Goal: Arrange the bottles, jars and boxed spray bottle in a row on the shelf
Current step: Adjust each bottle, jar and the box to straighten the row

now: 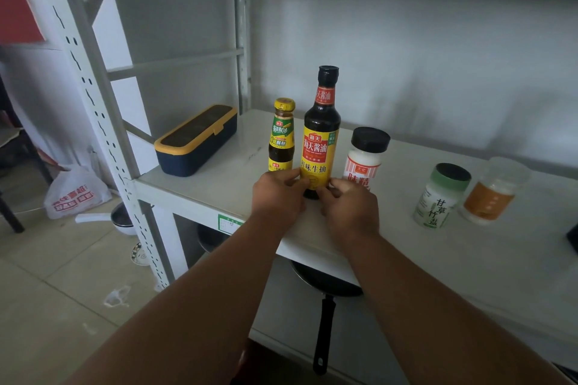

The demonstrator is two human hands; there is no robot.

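Observation:
A tall dark soy sauce bottle [320, 134] with a yellow label stands upright on the white shelf [219, 184]. My left hand [278, 194] and my right hand [350, 206] both grip its base from either side. Close on its left stands a small sauce bottle [281, 134] with a yellow cap. On its right is a white jar [366, 156] with a black lid. Further right stand a green-lidded salt jar [438, 197] and a clear jar [494, 191] with an orange label, tilted in the wide view.
A navy box with a yellow rim [197, 141] lies at the shelf's left end. A dark object [573, 239] pokes in at the right edge. A frying pan [325, 306] sits on the lower shelf. A plastic bag [75, 194] and a pot [120, 217] are on the floor.

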